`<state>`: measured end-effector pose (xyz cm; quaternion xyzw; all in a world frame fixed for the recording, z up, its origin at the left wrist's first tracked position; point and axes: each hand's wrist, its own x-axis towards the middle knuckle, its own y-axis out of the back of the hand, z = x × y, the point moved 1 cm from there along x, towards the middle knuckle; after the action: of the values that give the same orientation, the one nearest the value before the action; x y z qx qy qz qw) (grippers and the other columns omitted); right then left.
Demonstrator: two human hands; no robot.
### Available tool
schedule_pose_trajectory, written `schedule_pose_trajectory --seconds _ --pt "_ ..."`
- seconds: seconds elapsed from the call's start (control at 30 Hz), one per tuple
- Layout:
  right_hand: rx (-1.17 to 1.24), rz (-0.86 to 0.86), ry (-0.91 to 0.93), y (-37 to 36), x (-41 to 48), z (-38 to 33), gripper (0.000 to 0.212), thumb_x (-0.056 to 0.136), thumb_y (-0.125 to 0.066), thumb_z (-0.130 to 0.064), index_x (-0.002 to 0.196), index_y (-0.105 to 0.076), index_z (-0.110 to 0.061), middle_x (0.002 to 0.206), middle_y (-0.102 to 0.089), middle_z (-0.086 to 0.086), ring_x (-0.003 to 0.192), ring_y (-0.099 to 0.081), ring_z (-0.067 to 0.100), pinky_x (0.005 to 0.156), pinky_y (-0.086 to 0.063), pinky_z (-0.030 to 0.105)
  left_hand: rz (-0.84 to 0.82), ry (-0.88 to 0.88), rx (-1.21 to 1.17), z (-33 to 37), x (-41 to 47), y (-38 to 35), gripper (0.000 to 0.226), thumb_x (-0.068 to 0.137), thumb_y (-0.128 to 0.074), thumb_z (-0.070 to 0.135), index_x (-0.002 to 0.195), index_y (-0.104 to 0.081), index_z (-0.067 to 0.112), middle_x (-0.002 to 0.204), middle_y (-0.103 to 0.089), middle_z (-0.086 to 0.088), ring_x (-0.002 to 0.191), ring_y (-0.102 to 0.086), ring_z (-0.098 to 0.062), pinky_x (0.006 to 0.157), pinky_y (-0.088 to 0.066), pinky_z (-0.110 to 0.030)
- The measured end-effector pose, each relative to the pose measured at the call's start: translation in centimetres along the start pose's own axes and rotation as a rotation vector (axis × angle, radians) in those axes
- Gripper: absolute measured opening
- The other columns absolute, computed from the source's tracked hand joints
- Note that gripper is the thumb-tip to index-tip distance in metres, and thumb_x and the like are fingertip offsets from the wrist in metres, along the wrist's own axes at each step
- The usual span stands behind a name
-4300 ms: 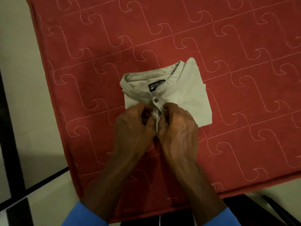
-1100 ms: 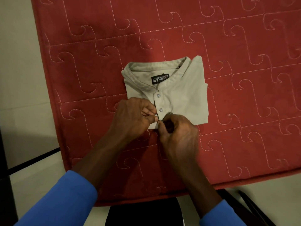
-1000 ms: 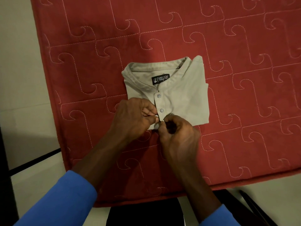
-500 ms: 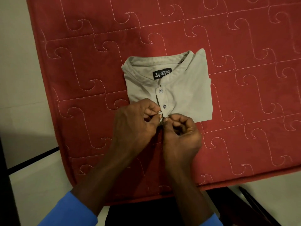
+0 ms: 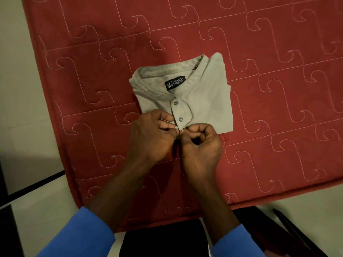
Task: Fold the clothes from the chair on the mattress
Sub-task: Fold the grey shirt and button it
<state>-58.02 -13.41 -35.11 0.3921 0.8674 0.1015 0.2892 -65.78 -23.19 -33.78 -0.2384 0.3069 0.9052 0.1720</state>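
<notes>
A light grey shirt (image 5: 207, 101) lies folded into a small rectangle on the red quilted mattress (image 5: 278, 89), collar away from me, black label showing, two buttons done up on its placket. My left hand (image 5: 150, 138) and my right hand (image 5: 200, 145) meet at the lower end of the placket by the shirt's near edge. Both pinch the cloth there with curled fingers. The spot between the fingertips is hidden.
The mattress's left edge and near edge border a pale floor (image 5: 22, 127). A dark frame (image 5: 289, 230) shows at the lower right and a black shape (image 5: 163, 240) lies just below my arms. Dark strips cross the floor at lower left.
My hands have stayed at the placket, working down from near the second button to its lower end. The shirt has not shifted on the mattress.
</notes>
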Motion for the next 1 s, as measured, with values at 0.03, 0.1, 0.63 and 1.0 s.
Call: schedule_pose_trajectory --seconds 0.03,0.1,0.63,1.0 --pt "-0.011 0.004 0.003 -0.1 0.0 -0.1 0.018 0.083 -0.077 -0.006 0.086 -0.067 -0.021 0.075 -0.070 -0.005 0.069 -0.069 0.009 0.071 -0.059 0.035 -0.005 0.004 -0.004 0.0 0.0 0.0 0.025 0.080 -0.086 0.014 0.097 -0.073 0.028 0.077 -0.075 0.016 0.065 -0.070 0.006 0.063 -0.057 -0.016" --pt "-0.026 0.010 0.017 -0.3 0.0 -0.2 0.019 0.083 -0.076 -0.006 0.085 -0.067 -0.022 0.075 -0.069 -0.007 0.069 -0.068 0.008 0.070 -0.059 0.033 -0.012 0.007 -0.008 0.1 -0.1 0.0 0.024 0.081 -0.085 0.013 0.093 -0.071 0.030 0.078 -0.075 0.015 0.065 -0.071 0.005 0.061 -0.056 -0.016" --pt "0.166 -0.038 -0.070 0.1 0.0 0.7 0.017 0.085 -0.076 -0.007 0.083 -0.065 -0.019 0.074 -0.068 -0.002 0.069 -0.066 0.014 0.069 -0.060 0.038 0.133 -0.204 0.175 0.1 -1.2 -0.8 0.028 0.077 -0.085 0.016 0.100 -0.073 0.026 0.077 -0.065 0.020 0.075 -0.063 0.008 0.064 -0.044 -0.003" --pt "0.109 -0.060 -0.031 0.2 0.2 0.7 0.017 0.086 -0.075 -0.004 0.082 -0.065 -0.018 0.072 -0.067 -0.005 0.064 -0.062 0.005 0.063 -0.052 0.022 0.118 -0.024 0.052 0.4 -0.6 -0.8 0.022 0.076 -0.088 0.019 0.093 -0.077 0.029 0.071 -0.072 0.015 0.063 -0.068 0.006 0.056 -0.049 -0.011"
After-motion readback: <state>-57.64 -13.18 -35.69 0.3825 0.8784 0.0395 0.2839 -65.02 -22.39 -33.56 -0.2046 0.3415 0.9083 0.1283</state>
